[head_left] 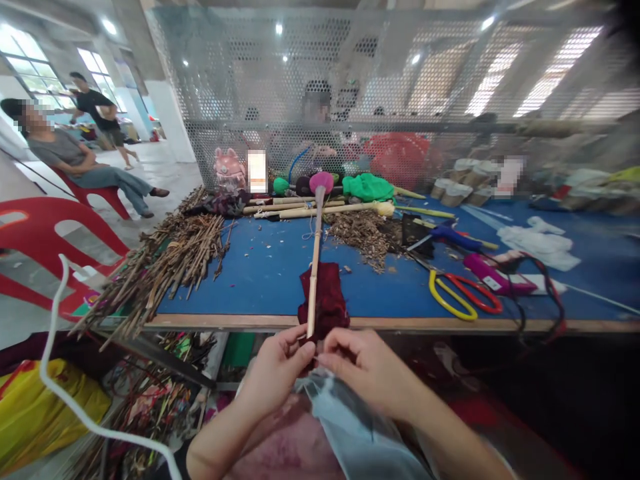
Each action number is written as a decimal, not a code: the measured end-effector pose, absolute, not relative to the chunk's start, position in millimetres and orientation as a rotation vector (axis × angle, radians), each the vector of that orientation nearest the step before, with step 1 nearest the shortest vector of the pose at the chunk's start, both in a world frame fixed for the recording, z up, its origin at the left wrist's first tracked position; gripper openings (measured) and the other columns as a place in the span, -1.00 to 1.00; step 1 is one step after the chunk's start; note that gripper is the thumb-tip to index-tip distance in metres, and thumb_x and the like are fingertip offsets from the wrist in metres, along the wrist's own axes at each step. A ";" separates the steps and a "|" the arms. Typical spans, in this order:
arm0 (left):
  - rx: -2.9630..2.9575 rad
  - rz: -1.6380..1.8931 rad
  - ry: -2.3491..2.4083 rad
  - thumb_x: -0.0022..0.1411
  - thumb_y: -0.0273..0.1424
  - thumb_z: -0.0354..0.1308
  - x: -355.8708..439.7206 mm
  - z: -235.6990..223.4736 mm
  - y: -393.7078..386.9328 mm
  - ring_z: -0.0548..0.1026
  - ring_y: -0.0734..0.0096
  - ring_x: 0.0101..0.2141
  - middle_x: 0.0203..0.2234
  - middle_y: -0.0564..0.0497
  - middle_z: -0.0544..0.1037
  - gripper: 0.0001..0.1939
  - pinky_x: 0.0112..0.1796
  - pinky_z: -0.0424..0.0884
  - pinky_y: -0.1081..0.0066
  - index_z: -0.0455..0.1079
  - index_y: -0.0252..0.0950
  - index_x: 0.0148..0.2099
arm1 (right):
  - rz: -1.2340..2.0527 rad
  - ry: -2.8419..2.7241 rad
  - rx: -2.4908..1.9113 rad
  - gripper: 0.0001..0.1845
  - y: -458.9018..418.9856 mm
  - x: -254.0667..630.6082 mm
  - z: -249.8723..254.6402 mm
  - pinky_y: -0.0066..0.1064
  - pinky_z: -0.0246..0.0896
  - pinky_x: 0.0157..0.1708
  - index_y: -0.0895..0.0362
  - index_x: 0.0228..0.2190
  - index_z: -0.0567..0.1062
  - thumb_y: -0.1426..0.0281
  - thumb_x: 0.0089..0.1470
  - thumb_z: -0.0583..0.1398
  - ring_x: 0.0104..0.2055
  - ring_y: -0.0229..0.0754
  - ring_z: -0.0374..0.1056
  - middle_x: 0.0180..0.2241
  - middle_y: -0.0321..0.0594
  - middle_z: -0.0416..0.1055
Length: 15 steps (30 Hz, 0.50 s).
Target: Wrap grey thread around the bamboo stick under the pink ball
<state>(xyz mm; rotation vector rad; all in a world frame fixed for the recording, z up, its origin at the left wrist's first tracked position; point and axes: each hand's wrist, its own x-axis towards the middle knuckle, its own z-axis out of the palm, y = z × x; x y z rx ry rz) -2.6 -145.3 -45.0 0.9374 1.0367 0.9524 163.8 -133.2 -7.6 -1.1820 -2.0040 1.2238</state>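
Note:
My left hand (277,367) is closed around the near end of a bamboo stick (315,283), just in front of the table edge. The stick points away from me over the table and has a pink wrapped head (321,181) at its far end. Beneath it a dark red cloth (332,293) hangs over the edge, reaching down between my hands. My right hand (367,367) is beside the stick's near end, thumb and fingertips pinched together. What those fingertips grip is too small to make out.
On the blue table (260,267) lie a bundle of thin twigs (185,257) at left and a heap of brown chips (367,233). Scissors with yellow and red handles (465,295) lie at right. A perforated metal screen (280,87) stands behind. One person sits at left, another walks.

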 end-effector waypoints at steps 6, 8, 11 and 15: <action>1.173 0.978 1.175 0.04 -0.34 0.20 14.9 -49.4 -143.1 0.39 0.44 -0.44 -0.46 -0.01 0.50 -0.73 -0.41 0.29 0.49 0.46 -0.36 -0.19 | 1.335 -1.560 -1.222 -0.74 -158.2 157.7 -55.9 -0.51 0.07 -0.53 0.12 -0.45 0.32 0.32 -0.15 0.30 -0.50 -0.31 0.18 -0.55 -0.37 0.27; 1.202 0.964 1.204 0.02 -0.35 0.22 18.4 -50.4 -140.6 0.39 0.44 -0.45 -0.48 0.00 0.50 -0.76 -0.40 0.29 0.49 0.46 -0.35 -0.24 | 1.356 -1.435 -1.203 -0.71 -158.9 153.3 -62.0 -0.52 0.11 -0.52 0.11 -0.44 0.28 0.34 -0.15 0.30 -0.48 -0.30 0.22 -0.52 -0.36 0.30; 1.175 0.926 1.200 -0.05 -0.37 0.27 20.1 -50.4 -137.1 0.37 0.48 -0.50 -0.53 0.04 0.46 -0.72 -0.46 0.28 0.52 0.45 -0.36 -0.23 | 1.405 -1.258 -1.160 -0.71 -160.3 148.3 -63.9 -0.53 0.15 -0.53 0.11 -0.46 0.23 0.36 -0.11 0.28 -0.50 -0.33 0.25 -0.53 -0.38 0.29; 0.965 0.989 1.098 0.05 -0.23 0.18 17.9 -46.8 -136.8 0.36 0.51 -0.55 -0.54 0.07 0.41 -0.60 -0.54 0.30 0.53 0.38 -0.35 -0.10 | 1.464 -0.999 -1.120 -0.65 -161.6 147.1 -57.2 -0.54 0.16 -0.64 0.09 -0.47 0.18 0.31 -0.12 0.29 -0.62 -0.36 0.22 -0.58 -0.43 0.27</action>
